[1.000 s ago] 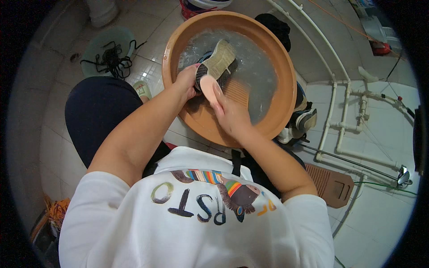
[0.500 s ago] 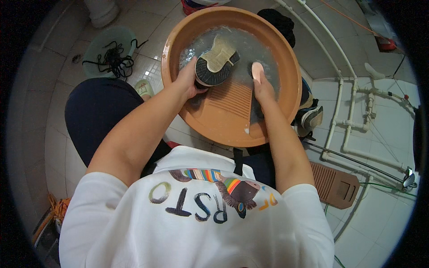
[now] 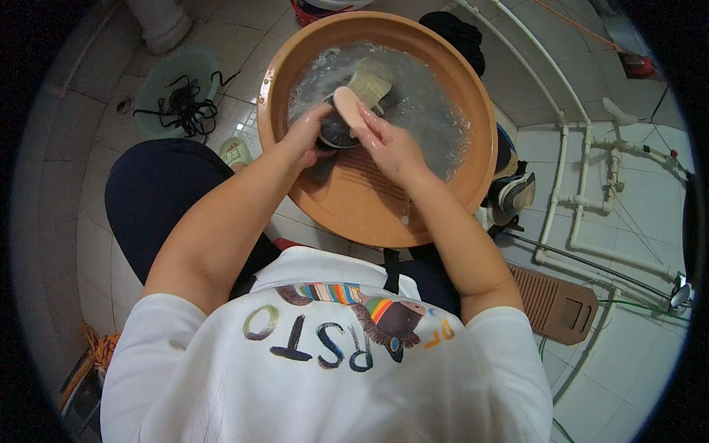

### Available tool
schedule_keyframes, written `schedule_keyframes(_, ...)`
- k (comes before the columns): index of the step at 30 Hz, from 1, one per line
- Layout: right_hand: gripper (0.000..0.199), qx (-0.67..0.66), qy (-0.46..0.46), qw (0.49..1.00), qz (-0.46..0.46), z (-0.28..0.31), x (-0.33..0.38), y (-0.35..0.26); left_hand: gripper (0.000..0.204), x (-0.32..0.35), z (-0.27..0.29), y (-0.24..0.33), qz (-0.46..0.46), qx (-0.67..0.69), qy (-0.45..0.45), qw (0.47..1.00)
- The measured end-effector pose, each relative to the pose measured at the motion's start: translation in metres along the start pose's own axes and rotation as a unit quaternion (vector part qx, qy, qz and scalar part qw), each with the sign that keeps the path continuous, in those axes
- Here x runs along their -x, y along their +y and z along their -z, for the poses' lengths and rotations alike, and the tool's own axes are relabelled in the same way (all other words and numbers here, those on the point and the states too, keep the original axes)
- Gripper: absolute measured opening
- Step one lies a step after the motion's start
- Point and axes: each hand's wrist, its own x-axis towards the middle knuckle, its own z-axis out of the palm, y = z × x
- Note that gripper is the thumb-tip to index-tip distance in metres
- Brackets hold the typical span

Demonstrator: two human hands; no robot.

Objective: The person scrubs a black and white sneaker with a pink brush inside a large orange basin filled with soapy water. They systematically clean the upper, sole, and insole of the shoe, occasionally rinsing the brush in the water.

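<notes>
Over the orange basin point(image 3: 269, 96), above cloudy, sudsy water point(image 3: 436, 103), the left hand point(image 3: 304, 139) is closed around the dark end of a shoe point(image 3: 369, 83), whose sole faces up, its pale part pointing away from the person. The right hand point(image 3: 393, 150) has its fingers wrapped along a peach-coloured brush point(image 3: 348, 105), laid across the sole close to the left hand's grip; the brush's underside is hidden, so how firmly it presses cannot be told. The step in hand looks to be scrubbing the sole, with the left hand bracing and the right hand working. Whether the shoe's lower side dips into the water is unclear; the ribbed slope point(image 3: 360, 171) moulded into the basin lies just nearer the person. A further stroke would call for a steady left grip, the sole kept level, and the brush pressed flat, clear of the left fingers.
</notes>
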Motion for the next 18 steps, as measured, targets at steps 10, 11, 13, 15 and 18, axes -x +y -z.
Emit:
schedule_keyframes(10, 0.046, 0.023, 0.005, 0.997, -0.075, 0.015, 0.011, 0.023, 0.050, 0.023, 0.000, 0.009, -0.001, -0.155, -0.070, 0.985)
schedule_keyframes(11, 0.047, 0.016, -0.019, 0.997, -0.075, 0.019, 0.015, 0.018, 0.050, 0.027, -0.002, 0.014, 0.005, -0.161, -0.080, 0.984)
schedule_keyframes(13, 0.047, 0.010, 0.019, 0.998, -0.065, 0.022, 0.007, 0.051, 0.049, 0.041, -0.016, 0.023, 0.032, -0.192, -0.078, 0.978)
schedule_keyframes(15, 0.048, 0.017, 0.052, 0.996, -0.072, 0.023, -0.011, 0.076, 0.049, 0.044, -0.022, 0.027, 0.041, -0.237, -0.068, 0.968)
schedule_keyframes(18, 0.048, 0.039, 0.062, 0.986, -0.150, 0.024, -0.040, 0.111, 0.050, 0.050, -0.023, 0.030, 0.039, -0.201, -0.083, 0.975)
